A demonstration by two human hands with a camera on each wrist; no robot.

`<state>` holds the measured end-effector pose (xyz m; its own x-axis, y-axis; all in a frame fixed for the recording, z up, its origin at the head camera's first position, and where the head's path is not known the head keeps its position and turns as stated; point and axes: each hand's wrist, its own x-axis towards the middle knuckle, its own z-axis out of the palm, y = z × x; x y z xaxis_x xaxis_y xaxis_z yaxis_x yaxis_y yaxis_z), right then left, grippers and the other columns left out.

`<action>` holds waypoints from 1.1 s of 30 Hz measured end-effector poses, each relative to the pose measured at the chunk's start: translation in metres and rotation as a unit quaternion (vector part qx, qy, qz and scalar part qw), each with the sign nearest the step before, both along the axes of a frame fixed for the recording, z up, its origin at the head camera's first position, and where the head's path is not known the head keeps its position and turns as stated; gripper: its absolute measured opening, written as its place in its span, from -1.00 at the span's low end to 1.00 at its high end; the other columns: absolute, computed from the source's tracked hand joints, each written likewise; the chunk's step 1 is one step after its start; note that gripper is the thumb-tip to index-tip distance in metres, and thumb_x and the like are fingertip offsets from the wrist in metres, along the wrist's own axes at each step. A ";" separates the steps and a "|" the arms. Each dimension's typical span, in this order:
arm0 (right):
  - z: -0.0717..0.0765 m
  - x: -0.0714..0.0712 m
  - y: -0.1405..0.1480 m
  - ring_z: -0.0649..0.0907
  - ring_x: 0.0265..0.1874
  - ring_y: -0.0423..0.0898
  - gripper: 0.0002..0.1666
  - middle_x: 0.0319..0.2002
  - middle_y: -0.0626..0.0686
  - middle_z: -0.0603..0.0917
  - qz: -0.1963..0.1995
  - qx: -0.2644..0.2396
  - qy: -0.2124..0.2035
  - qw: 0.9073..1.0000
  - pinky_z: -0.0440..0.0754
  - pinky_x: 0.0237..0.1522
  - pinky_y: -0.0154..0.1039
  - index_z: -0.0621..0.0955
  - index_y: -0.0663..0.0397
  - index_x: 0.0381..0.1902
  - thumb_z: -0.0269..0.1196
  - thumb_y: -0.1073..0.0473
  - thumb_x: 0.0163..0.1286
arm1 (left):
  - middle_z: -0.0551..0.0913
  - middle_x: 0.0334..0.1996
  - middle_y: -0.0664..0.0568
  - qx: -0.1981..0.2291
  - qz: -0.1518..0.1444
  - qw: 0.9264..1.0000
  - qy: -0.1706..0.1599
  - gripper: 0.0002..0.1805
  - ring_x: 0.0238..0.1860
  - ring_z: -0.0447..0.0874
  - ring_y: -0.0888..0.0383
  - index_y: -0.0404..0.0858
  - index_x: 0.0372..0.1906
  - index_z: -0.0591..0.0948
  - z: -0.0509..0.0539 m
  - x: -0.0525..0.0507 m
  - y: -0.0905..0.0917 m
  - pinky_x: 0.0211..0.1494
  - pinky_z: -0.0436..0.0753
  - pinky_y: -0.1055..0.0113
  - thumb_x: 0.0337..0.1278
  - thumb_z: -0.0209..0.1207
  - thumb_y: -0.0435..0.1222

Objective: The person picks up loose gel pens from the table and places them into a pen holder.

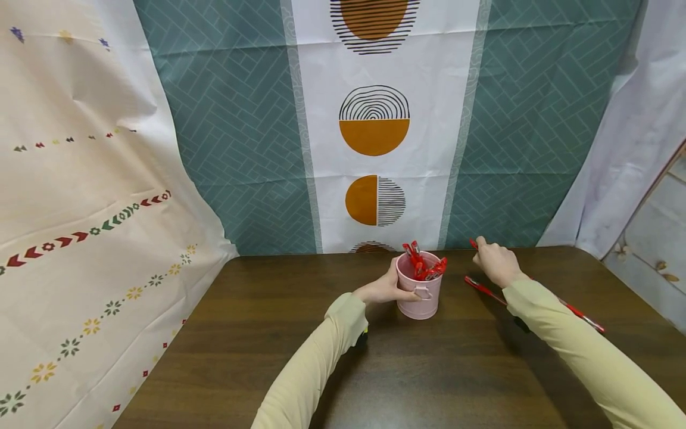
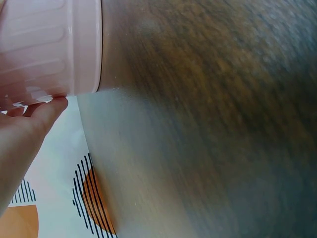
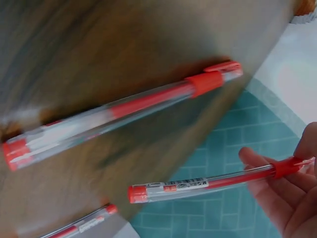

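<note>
A pink bucket [image 1: 419,307] with a small side handle stands upright on the table, holding several red pens [image 1: 417,267] that stick out over its rim. My left hand [image 1: 382,290] grips the bucket's side, thumb across the front; the left wrist view shows fingers against its ribbed wall. To the right, my right hand [image 1: 497,263] pinches a clear-barrelled red pen [image 3: 235,177] near its capped end, raised off the table in the right wrist view. Beneath that hand lies one red pen [image 1: 485,290], and another red pen [image 1: 583,316] lies farther right, partly behind my sleeve.
The brown wooden table [image 1: 257,333] ends at a green and white patterned curtain [image 1: 236,119] along the back. A cream embroidered cloth [image 1: 80,238] hangs on the left, and a whitish cloth [image 1: 621,149] on the right.
</note>
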<state>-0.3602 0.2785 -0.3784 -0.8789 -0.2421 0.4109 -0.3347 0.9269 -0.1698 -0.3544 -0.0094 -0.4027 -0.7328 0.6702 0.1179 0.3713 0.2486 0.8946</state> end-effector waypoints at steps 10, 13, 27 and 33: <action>0.012 0.005 -0.007 0.27 -0.82 -0.04 -0.88 -0.77 -0.01 0.21 0.021 -0.041 0.046 0.998 0.21 -0.78 -0.19 0.24 0.20 -0.43 -0.03 0.41 0.14 | 0.06 0.17 0.13 0.002 0.002 1.000 -0.008 -0.01 0.14 0.15 0.24 -0.03 0.30 -0.13 0.001 0.000 -0.003 0.17 0.20 0.21 -0.11 0.32 -0.31; 0.013 0.006 -0.008 0.26 -0.82 -0.06 -0.89 -0.76 -0.02 0.20 0.022 -0.045 0.051 0.997 0.20 -0.78 -0.21 0.26 0.20 -0.38 -0.03 0.42 0.14 | 0.06 0.16 0.12 0.004 -0.001 1.000 -0.013 -0.01 0.14 0.14 0.24 -0.03 0.30 -0.14 0.000 0.000 -0.003 0.18 0.20 0.22 -0.11 0.31 -0.32; 0.026 0.016 -0.017 0.28 -0.85 -0.13 -0.77 -0.71 0.02 0.39 0.059 -0.102 0.116 0.986 0.25 -0.79 -0.22 0.37 0.33 -0.12 0.10 0.40 0.26 | 0.05 0.16 0.13 0.018 -0.012 1.000 -0.021 -0.01 0.15 0.14 0.24 -0.02 0.29 -0.15 0.000 -0.001 -0.002 0.17 0.21 0.27 -0.11 0.31 -0.36; 0.034 0.019 -0.025 0.33 -0.83 -0.11 -0.72 -0.47 0.28 0.58 0.061 -0.120 0.108 0.985 0.30 -0.76 -0.19 0.36 0.35 -0.07 0.11 0.39 0.27 | 0.07 0.16 0.09 0.019 -0.016 1.000 -0.012 -0.02 0.15 0.15 0.22 -0.06 0.28 -0.16 0.001 0.000 0.000 0.16 0.21 0.29 -0.10 0.29 -0.39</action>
